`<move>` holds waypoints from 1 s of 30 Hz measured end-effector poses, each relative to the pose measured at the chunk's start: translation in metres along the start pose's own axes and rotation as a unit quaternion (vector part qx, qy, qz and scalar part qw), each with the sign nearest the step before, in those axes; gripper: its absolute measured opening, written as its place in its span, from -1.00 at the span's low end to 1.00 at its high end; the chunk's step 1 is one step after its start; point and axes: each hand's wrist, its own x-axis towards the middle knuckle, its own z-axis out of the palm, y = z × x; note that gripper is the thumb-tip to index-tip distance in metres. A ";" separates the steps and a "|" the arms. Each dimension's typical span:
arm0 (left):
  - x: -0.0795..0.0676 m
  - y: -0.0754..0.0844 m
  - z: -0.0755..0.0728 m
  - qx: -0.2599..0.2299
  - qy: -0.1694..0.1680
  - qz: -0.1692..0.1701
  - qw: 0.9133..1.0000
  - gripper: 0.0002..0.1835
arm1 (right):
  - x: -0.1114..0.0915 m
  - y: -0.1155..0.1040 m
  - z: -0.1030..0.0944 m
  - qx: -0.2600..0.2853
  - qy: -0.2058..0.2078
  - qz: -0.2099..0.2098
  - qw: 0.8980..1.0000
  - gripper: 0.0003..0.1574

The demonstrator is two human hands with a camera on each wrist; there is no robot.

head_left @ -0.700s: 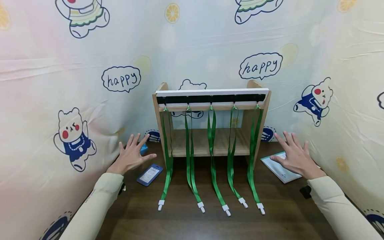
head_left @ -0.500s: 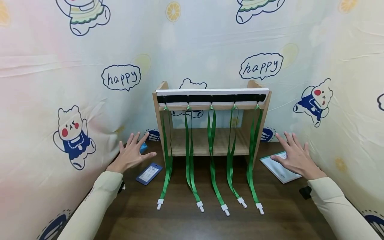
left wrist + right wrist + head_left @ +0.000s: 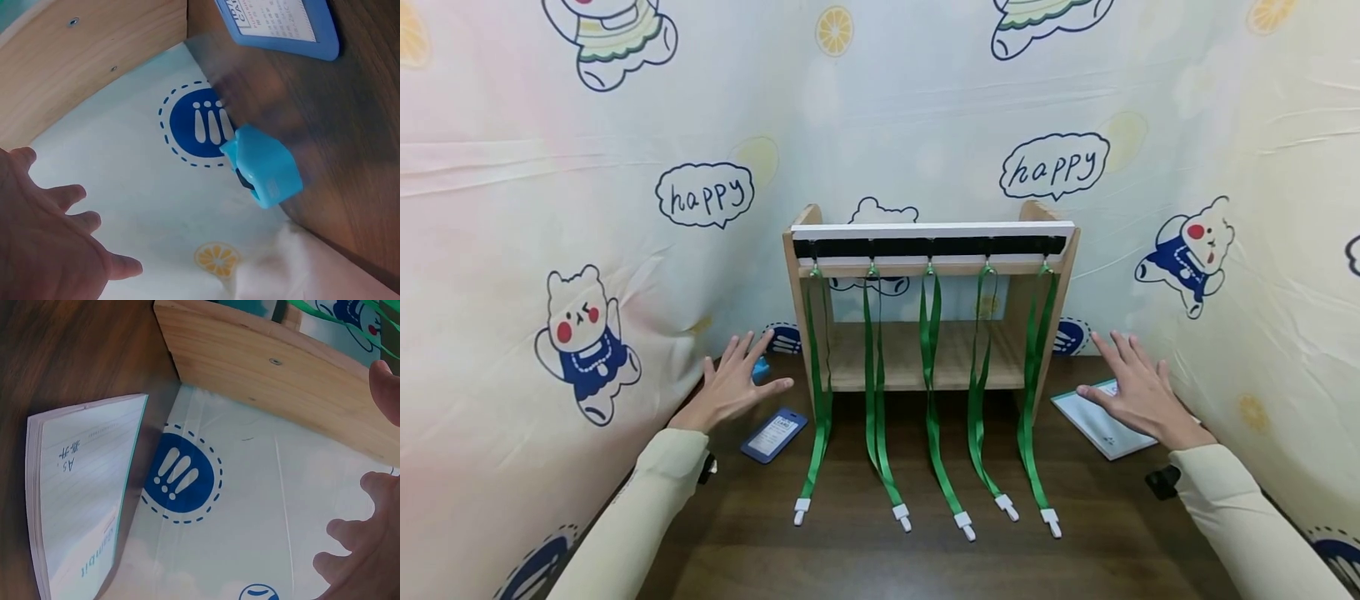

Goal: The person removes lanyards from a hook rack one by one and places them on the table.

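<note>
My left hand (image 3: 730, 387) hovers with spread fingers at the left of the table, holding nothing. Nearest to it are a blue card holder (image 3: 774, 435) with a white card and a light-blue object (image 3: 265, 165), perhaps a tape dispenser, by the cloth wall. On the other side my right hand (image 3: 1142, 392) is likewise spread and empty, above a notepad (image 3: 87, 487) with a pale cover; in the head view it hides part of that pad. Between the hands, several green lanyards (image 3: 930, 367) hang from a black strip (image 3: 895, 247), their white clips (image 3: 966, 525) lying on the table.
A wooden shelf (image 3: 895, 379) with a white top board (image 3: 842, 230) stands at the middle back and bears the strip. Printed cloth (image 3: 880, 108) encloses the dark wooden table (image 3: 880, 567) at the back and both sides.
</note>
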 end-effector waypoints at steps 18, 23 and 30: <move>0.002 0.006 -0.009 -0.076 -0.015 -0.009 0.997 0.09 | 0.003 -0.008 -0.003 0.053 0.045 -0.023 0.997 0.19; 0.003 0.006 -0.011 -0.088 -0.010 -0.007 0.996 0.12 | 0.003 -0.010 -0.004 0.077 0.044 -0.017 0.996 0.19; 0.003 0.006 -0.011 -0.110 0.008 0.004 0.994 0.19 | 0.005 -0.012 -0.004 0.102 0.054 -0.014 0.993 0.22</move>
